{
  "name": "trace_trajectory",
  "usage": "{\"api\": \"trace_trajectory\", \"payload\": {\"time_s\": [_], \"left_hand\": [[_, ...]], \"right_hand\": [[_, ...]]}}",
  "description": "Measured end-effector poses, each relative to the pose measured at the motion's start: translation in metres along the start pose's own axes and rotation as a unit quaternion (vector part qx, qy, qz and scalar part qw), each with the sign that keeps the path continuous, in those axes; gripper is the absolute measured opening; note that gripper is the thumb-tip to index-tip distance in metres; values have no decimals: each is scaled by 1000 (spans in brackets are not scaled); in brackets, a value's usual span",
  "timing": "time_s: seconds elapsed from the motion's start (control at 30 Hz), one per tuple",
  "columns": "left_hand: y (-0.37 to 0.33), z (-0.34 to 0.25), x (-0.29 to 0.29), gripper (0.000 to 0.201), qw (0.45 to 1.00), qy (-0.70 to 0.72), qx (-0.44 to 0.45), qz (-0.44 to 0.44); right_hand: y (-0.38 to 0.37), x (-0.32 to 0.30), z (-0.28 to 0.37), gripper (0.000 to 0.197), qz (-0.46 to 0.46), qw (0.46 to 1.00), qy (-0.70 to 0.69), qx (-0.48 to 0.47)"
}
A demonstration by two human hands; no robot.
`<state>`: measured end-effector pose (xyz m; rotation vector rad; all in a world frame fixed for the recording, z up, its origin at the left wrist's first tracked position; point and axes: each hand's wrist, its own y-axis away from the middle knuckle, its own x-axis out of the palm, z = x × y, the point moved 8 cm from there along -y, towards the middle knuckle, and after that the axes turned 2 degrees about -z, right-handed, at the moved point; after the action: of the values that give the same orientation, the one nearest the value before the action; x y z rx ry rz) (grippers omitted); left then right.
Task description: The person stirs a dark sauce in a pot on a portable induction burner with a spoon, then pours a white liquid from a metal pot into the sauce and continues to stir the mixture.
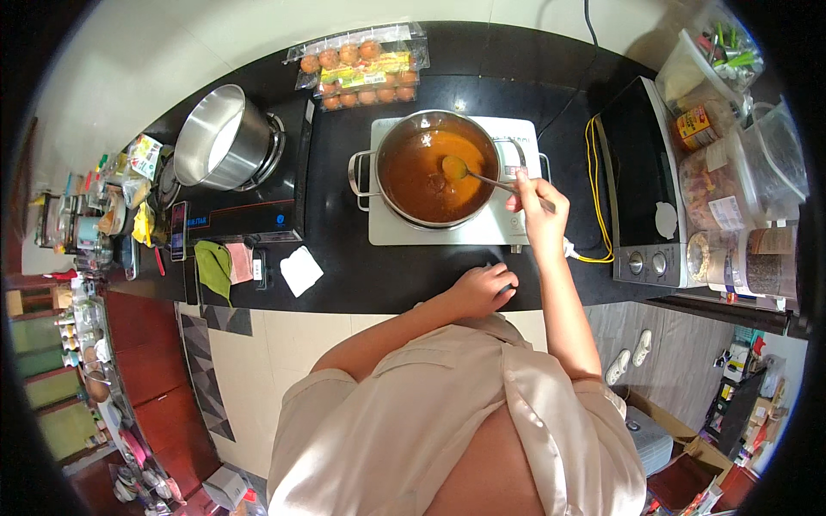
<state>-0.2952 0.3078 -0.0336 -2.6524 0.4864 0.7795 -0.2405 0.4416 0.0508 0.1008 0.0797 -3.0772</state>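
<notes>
My right hand (540, 206) is closed around the handle of a metal spoon (492, 181). The spoon's bowl, coated in sauce, is over or in the orange-brown sauce (422, 185) inside a steel pot (361, 176). That pot has two loop handles and stands on a silver-white electric cooktop (516, 228). Nearer to me, my left hand (483, 291) rests at the counter's front edge with its fingers curled. Something dark shows by those fingers, too little of it to name.
Left of the cooktop, a second steel pot (232, 142) sits on a black stove (249, 215). Behind are eggs in clear cartons (366, 73). A white cloth (301, 271) and a green cloth (213, 268) lie near the front edge. A microwave (641, 172) and yellow cable (594, 172) are right.
</notes>
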Motion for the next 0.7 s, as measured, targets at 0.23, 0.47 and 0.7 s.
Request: {"api": "trace_trajectory", "payload": {"time_s": [0.23,0.47,0.7], "left_hand": [[-13,2,6,33,999,-16,-35,16],[-22,11,14,38,999,21,-39,-12],[-20,8,22,28,995,-16,69,-74]], "right_hand": [[47,-6,-21,20,-20,999,-23,20],[73,-10,-40,20,1,998,45,-47],[78,-6,-8,21,22,961,228,-157]]}}
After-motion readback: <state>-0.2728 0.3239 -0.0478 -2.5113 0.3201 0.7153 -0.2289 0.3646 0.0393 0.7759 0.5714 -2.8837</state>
